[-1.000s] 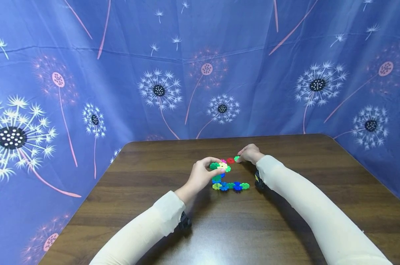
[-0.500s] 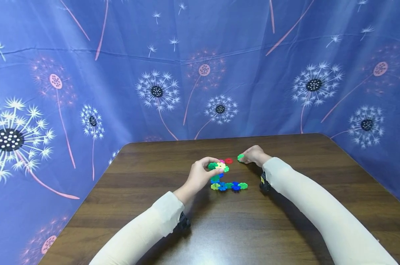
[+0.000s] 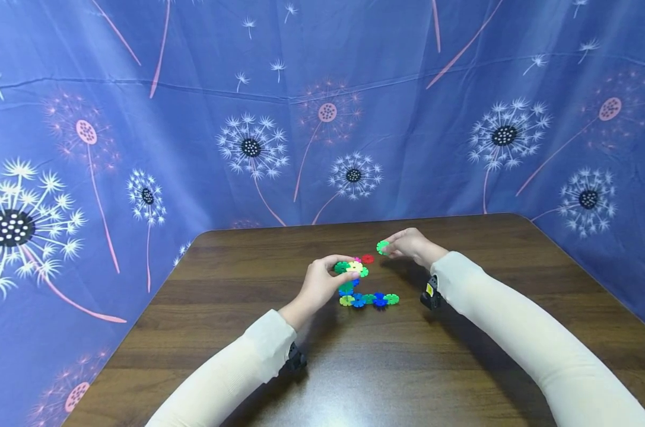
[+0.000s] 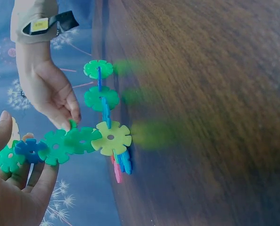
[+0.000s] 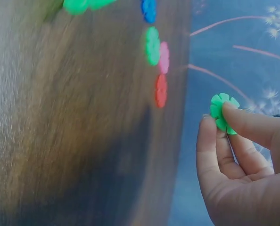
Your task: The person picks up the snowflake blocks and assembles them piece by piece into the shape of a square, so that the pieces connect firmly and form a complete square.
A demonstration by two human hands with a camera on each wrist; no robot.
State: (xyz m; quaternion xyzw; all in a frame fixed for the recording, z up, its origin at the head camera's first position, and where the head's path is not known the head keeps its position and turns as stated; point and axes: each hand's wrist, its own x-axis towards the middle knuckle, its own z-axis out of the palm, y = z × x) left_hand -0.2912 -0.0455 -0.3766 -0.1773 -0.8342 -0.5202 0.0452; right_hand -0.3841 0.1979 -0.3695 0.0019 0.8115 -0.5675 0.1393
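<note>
My left hand [image 3: 317, 287] grips the upper part of a joined build of flower-shaped plastic discs, thumb in front and fingers behind. Cream and green discs sit at its fingertips; a green and blue column runs down to a yellow-green disc [image 4: 111, 137]. From there a row of blue and green discs [image 3: 369, 299] extends right, close over the table. Beyond the build, a red disc [image 5: 161, 90] lies beside pink and green ones. Raised to the right of the red disc, my right hand [image 3: 412, 246] pinches a single green disc [image 5: 221, 109] between thumb and fingers.
The brown wooden table [image 3: 221, 356] ends at its far edge before a blue dandelion-print cloth [image 3: 418, 118]. Each wrist carries a black camera mount, such as the one below the right cuff [image 3: 431, 293].
My right hand has moved the green disc from close beside the red disc out to the right, then lifted it higher. My left hand keeps its hold on the build.
</note>
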